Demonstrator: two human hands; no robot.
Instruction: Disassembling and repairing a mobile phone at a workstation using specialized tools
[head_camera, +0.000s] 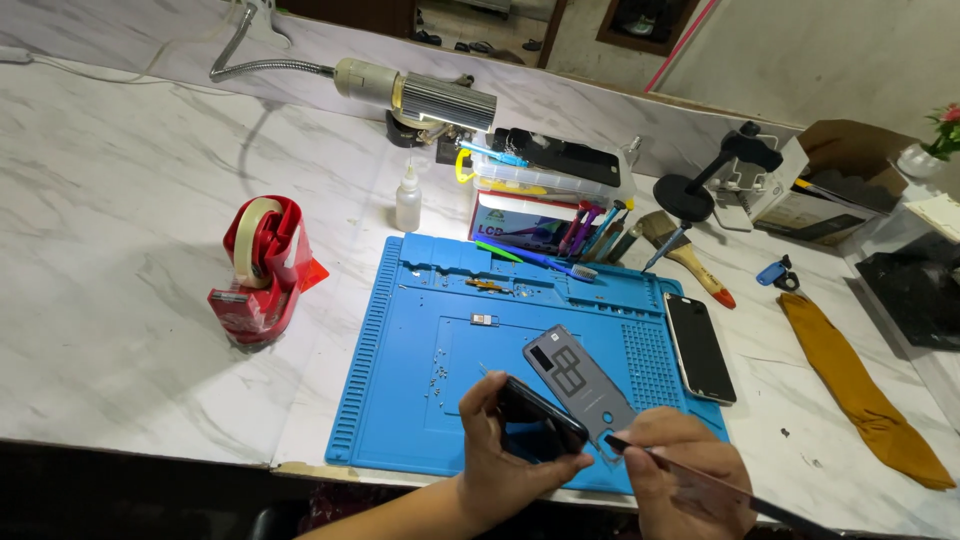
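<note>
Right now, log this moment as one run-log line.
left hand: holds dark phone | right hand: holds thin tool, tip at phone edge | grey back cover: on blue mat

1. Lay in the middle of the worktop: a repair mat.
2. Stood left of the mat: a tape dispenser.
3. Rested on the mat's right edge: a phone.
4. Sat behind the mat: a parts box, under a lamp.
</note>
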